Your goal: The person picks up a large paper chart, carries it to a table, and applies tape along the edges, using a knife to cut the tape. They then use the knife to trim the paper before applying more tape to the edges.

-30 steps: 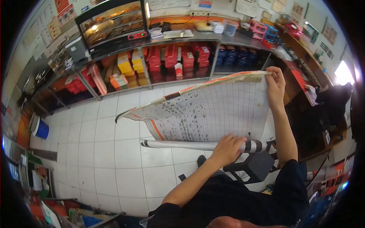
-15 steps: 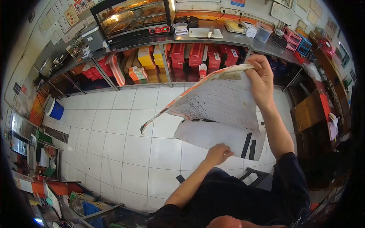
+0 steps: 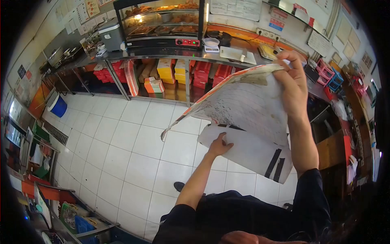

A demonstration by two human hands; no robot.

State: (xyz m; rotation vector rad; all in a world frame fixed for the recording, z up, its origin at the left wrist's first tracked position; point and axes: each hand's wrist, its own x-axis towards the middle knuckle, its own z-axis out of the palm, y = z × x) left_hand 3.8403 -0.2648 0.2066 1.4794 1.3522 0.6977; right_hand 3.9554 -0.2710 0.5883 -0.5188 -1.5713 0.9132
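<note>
Raised at the right, my right hand (image 3: 293, 83) is closed on the upper corner of a large worn sheet (image 3: 252, 103) with an orange-and-white edge and dark specks. The sheet hangs down to the left, its far corner curled. Beneath it lies a pale grey panel (image 3: 248, 148) with black tape strips (image 3: 274, 162) near its right end. My left hand (image 3: 220, 145) is at the panel's left part, thumb and fingers apart, touching or just over its surface. What supports the panel is hidden.
A steel counter (image 3: 162, 53) runs along the back, with a lit food display case (image 3: 162, 20) on it. Red and yellow boxes (image 3: 165, 70) fill the shelf below. White floor tiles (image 3: 138, 142) spread at the left, with a blue bucket (image 3: 59, 106) beyond and crates (image 3: 83, 223) at lower left.
My left hand has moved up and left along the panel. My right hand still holds the sheet's corner. The view has turned, and a dark shoe shows below my left forearm.
</note>
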